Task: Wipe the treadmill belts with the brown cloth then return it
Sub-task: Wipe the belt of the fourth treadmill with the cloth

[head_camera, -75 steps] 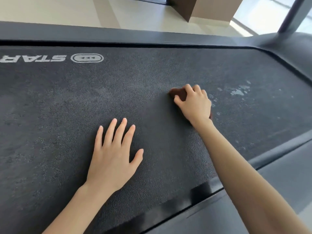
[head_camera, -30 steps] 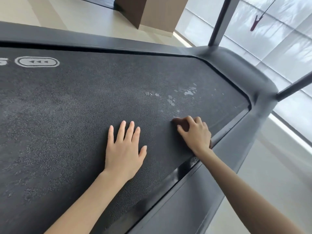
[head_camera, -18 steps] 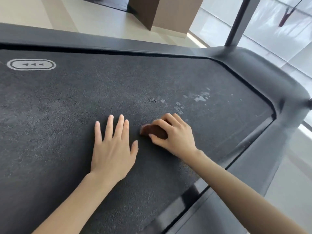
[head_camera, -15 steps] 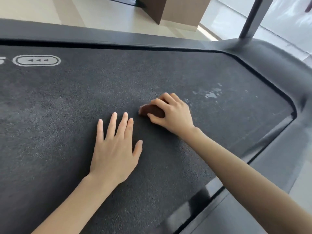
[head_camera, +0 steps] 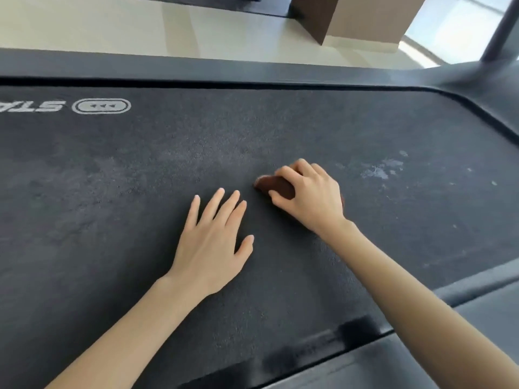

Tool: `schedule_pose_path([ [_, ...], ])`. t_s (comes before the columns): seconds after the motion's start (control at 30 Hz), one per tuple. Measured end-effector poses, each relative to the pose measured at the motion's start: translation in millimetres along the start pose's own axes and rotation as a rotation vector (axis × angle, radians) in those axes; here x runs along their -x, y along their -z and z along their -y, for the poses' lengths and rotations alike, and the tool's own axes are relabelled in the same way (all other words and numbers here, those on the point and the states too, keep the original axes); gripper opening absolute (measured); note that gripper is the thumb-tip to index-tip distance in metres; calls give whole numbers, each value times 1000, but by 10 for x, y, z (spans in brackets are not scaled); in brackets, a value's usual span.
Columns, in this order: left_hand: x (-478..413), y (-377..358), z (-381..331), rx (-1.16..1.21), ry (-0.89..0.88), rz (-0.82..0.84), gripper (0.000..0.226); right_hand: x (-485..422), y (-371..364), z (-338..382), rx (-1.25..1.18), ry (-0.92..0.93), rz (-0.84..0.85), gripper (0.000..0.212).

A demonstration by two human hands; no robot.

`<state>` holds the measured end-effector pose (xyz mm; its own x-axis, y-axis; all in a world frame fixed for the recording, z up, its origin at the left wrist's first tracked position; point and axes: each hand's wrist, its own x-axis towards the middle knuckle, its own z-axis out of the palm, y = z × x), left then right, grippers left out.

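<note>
Item: treadmill belt [head_camera: 140,220], dark and textured, filling most of the view, with a white logo [head_camera: 101,106] printed at its far left. Status: wiping under way, not finished.

Article in use: brown cloth [head_camera: 273,186], bunched small, lying on the belt near mid-width. It is mostly covered by the right hand [head_camera: 309,197]; only its left end shows.

Grip: the right hand's fingers [head_camera: 290,172] are curled over the cloth with the thumb against its near side, gripping it and pressing it onto the belt.

Support: left hand [head_camera: 213,240], flat on the belt just beside the cloth and not touching it. Its fingers [head_camera: 213,203] are straight, slightly spread and holding nothing. Judged to be a brace.

Defect noted: pale marks [head_camera: 379,171], whitish flecks on the belt to the right of the cloth, near it but apart. Either not yet wiped off or worn into the surface; cannot tell which.

Defect noted: grey haze [head_camera: 174,158], faint lighter patches across the belt's left and centre. Dust or drying streaks; cannot tell.

Surround: far rail [head_camera: 224,68] and near rail [head_camera: 365,369], dark, neither touched by a hand.

Outstanding, as judged: the stretch bearing the pale marks; any further belts, since only one is in view; then the return of the cloth. Its resting place is not in view.
</note>
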<state>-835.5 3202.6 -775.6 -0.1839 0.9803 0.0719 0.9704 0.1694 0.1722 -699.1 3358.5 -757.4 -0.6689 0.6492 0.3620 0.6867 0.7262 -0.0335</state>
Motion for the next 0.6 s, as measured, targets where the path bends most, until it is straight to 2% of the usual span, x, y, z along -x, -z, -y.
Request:
schedule_pose_path([
  [0.1,22,-107,-220,9,32,-14,68,822,274,-74,-27,26,-88,23],
  [0.23,50,-117,-232,-8,37,-16,67,1422,459,-181,-79,96,-88,21],
  [0.4,38,-88,-253,-29,47,-11,64,753,259,-284,-74,73,-80,24],
  [0.6,56,-94,-267,4,53,-37,64,-252,-104,-746,45,-196,51,40],
])
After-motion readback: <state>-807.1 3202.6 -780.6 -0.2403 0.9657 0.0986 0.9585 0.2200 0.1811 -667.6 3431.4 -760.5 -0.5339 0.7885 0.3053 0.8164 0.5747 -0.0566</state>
